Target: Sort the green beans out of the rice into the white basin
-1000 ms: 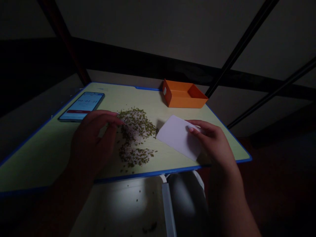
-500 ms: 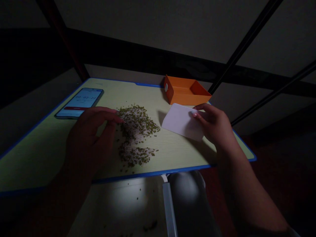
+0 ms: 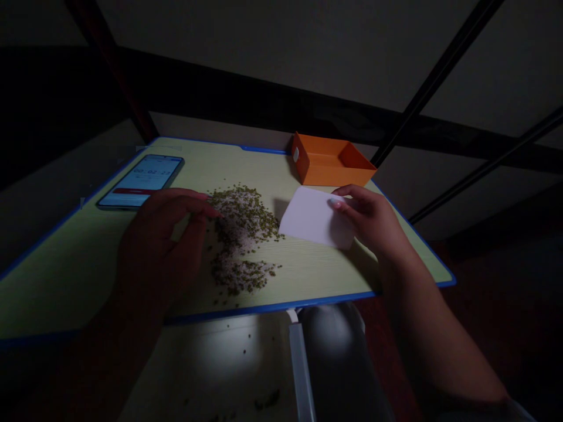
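A loose heap of small green beans mixed with white grains spreads over the table, with a smaller patch trailing toward the front edge. At the heap's left side is my left hand, its index fingertip at the grains and its thumb closed up against that finger. Whatever lies in this pinch is too dark and small to make out. My right hand grips a white card between thumb and fingers. The card is tilted, its left edge close to the heap's right side, and my fingers cover its right end.
A phone showing a running timer lies at the table's left. An open orange box stands at the back right. The pale table has a blue rim. Below its front edge, a few beans lie scattered on a pale surface.
My right hand first lifted the card back and to the right, then brought it left again toward the heap. My left hand has stayed nearly still. The view shifted slightly.
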Available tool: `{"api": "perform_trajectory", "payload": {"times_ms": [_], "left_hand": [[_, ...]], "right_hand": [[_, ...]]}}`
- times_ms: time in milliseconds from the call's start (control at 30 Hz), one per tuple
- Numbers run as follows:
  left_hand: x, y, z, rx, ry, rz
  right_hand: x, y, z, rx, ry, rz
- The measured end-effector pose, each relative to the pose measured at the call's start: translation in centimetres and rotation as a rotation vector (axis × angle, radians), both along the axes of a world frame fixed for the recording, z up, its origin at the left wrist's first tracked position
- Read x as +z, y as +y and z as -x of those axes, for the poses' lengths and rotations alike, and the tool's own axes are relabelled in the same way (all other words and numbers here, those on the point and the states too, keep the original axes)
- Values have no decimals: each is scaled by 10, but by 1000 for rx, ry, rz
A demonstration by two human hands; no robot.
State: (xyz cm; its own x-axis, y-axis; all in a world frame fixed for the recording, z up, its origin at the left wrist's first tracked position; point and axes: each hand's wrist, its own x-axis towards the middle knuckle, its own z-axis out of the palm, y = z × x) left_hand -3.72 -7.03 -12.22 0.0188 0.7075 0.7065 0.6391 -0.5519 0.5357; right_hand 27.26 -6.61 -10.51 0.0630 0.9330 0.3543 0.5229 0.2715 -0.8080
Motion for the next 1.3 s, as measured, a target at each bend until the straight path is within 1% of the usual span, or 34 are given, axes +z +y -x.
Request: {"api": "perform_trajectory", "payload": {"times_ms": [167,367,533,800,1133,1300], "left_hand": [[1,-1,0,9,-1,-3],[1,-1,-1,9,-4,-2],[2,-1,-1,6,12,-2],[0,0,1,12,14,-13],[0,0,-1,14,-14,-1],[2,-1,-1,20,-20,5]], "right_hand": [[-1,2,0,22,4,-14],[-3,5,2,6,2,-6],[-1,13,4,20,-9,-28],[-1,26,7,74,15,-8],[-4,23,2,111,41,27],[-6,20,-4,81,46,28]]}}
